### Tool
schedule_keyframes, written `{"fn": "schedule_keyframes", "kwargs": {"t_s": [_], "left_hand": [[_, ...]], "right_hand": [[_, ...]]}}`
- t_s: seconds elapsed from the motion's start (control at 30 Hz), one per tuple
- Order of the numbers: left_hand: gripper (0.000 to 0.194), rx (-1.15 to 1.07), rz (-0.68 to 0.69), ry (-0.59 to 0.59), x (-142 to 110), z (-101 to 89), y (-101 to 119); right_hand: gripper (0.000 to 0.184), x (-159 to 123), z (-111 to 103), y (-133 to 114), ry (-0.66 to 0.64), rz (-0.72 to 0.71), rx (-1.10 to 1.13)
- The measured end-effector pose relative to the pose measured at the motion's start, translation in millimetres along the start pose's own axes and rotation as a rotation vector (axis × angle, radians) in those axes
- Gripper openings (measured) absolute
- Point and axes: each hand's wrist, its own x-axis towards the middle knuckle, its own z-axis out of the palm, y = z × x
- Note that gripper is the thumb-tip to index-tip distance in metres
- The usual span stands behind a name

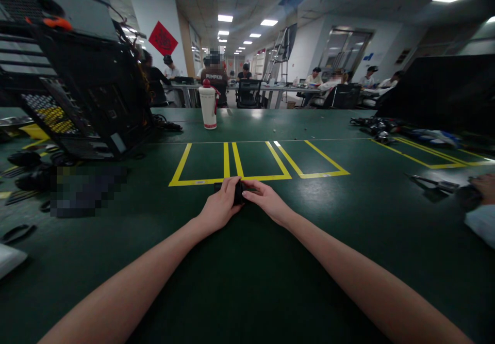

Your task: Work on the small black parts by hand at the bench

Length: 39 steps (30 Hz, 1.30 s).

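The one word that reads clearly is "PUMPKIN", in pale capitals across the back of a dark shirt [214, 76] worn by a person standing at about 12 o'clock, far beyond the tabletop [348, 205]. At about 11 o'clock a red diamond-shaped sign [163, 38] hangs on the white wall; it bears a dark character too small to make out. The white bottle [208, 107] carries markings too faint to read.

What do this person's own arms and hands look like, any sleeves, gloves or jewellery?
Both forearms are bare all the way to the bottom edge of the picture, with no sleeves in view. The left hand and right hand wear no gloves; no watch, ring or bracelet shows.
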Motion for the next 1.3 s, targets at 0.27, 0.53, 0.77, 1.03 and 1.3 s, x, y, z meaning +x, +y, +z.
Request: {"fn": "schedule_keyframes", "kwargs": {"t_s": [0.27,0.53,0.77,1.03,1.3], "left_hand": [[0.060,0.006,0.013,0.021,0.6,0.4,-1.0],[0.062,0.012,-0.008,-0.002,0.4,0.5,-0.1],[0.059,0.001,0.000,0.008,1.0,0.1,0.6],[0.062,-0.009,0.005,0.018,-0.2,1.8,-1.9],[0.062,-0.002,0.014,0.019,0.0,1.9,-2.6]], "right_hand": [[0.026,-3.2,4.5,-0.8,-0.005,-0.045,0.064],[0.034,1.5,2.0,2.5,0.012,-0.015,0.026],[0.028,-1.9,4.5,0.8,-0.003,-0.038,0.068],[0.035,0.4,1.9,1.1,0.005,-0.008,0.019],[0.032,-0.7,2.7,1.6,-0.031,-0.028,0.088]]}}
